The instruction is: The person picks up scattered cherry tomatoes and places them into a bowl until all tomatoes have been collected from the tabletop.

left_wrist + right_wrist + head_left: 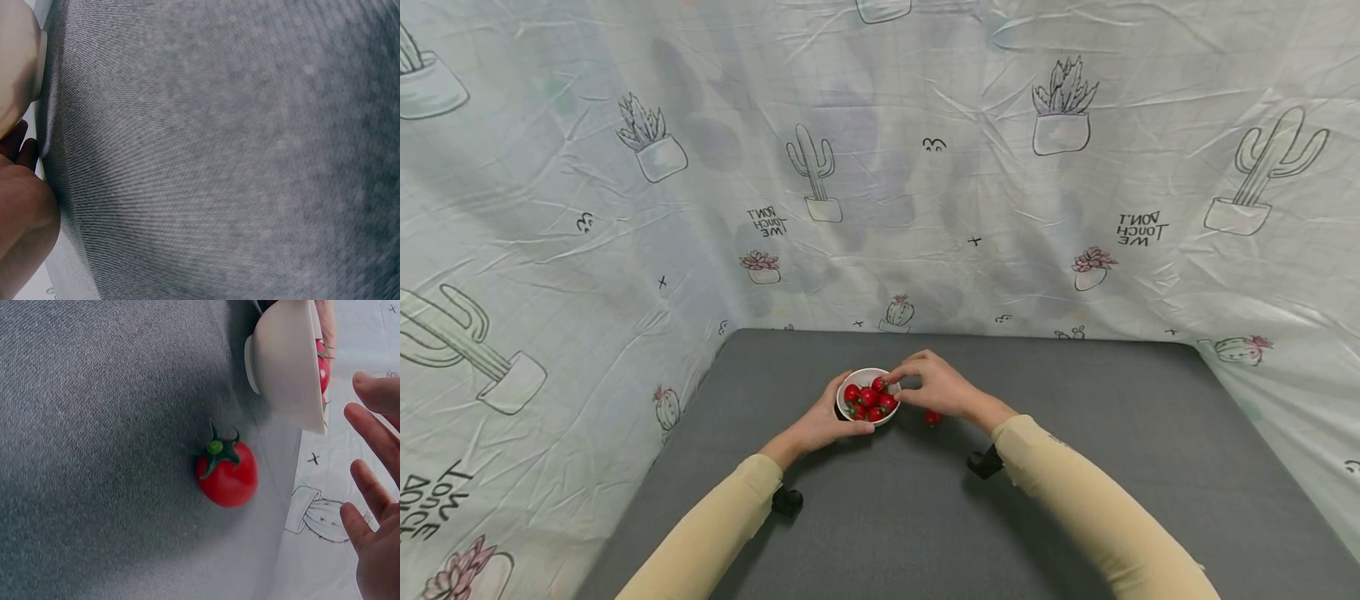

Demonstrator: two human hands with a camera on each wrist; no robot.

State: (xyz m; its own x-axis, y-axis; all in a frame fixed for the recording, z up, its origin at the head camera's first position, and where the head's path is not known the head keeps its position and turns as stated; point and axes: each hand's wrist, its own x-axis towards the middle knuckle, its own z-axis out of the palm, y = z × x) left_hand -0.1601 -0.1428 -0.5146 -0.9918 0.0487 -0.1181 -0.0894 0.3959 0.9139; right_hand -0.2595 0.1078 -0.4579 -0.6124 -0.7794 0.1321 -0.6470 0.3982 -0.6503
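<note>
A white bowl (862, 376) holds several small red tomatoes (868, 397) with green stems. My left hand (822, 423) grips the bowl from the left, thumb along its near side and fingers around the far side. In the left wrist view only part of that hand (25, 212) and the bowl's pale side (15, 62) show. My right hand (936, 385) hovers at the bowl's right rim, fingertips over the tomatoes. Its fingers appear spread with nothing between them in the right wrist view. Beneath that hand, one tomato (230, 475) lies on the table, right of the bowl.
A grey cloth covers the table (880, 517). White fabric (880, 183) printed with cacti hangs behind it and along the left side. Dark wrist-worn devices (985, 462) sit under both forearms.
</note>
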